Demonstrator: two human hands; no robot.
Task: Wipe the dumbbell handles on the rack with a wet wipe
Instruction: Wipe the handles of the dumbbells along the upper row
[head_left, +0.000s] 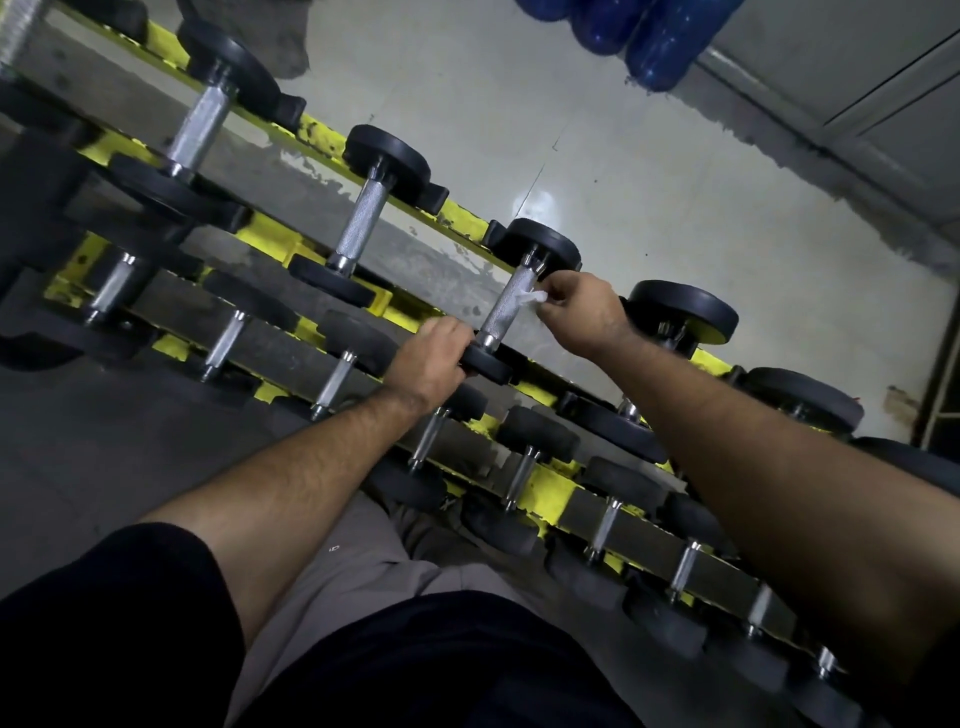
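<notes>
Pinched in the right hand (581, 310), a small crumpled white wet wipe (531, 298) was pressed against the knurled steel handle (506, 305) of a black-ended dumbbell (543, 248) at frame centre. Its near black end (485, 365) was gripped by the left hand (430, 364) on the yellow rack (318, 136).

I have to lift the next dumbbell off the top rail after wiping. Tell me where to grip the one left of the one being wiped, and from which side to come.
Grip the knurled steel handle of that dumbbell at its middle, probably coming from above. The black heads at both ends sit on the yellow rack rails, leaving the bar bare between them and open on top.
</notes>
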